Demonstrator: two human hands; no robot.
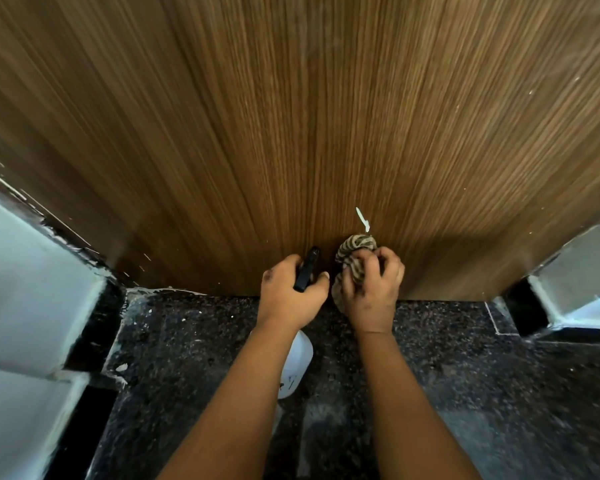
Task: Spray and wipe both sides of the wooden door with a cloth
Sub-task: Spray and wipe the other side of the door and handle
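The door (291,116) fills the upper part of the view, its brown grain running down to a bottom edge just above a dark speckled floor (465,358). Both arms reach forward to the lowest part of the door, near its middle.

The right hand (373,292) grips a bunched cloth (355,249), striped in tan and dark bands, with fingers curled over it. The cloth presses against the door close to the bottom edge. Part of it shows above the fingers and part hangs below the hand toward the floor. Just above the cloth, a small white mark (362,219) sits on the wood.

The left hand (290,294) is closed round a spray bottle (295,365), just beside the right hand. Its black head pokes up between thumb and fingers, pointing at the door, and the white body hangs below the wrist over the floor. Whether a finger is on the trigger cannot be told.

Pale walls (25,289) flank the door on both sides, with dark strips where they meet the floor. White specks dot the door near its lower left corner and along the right side.
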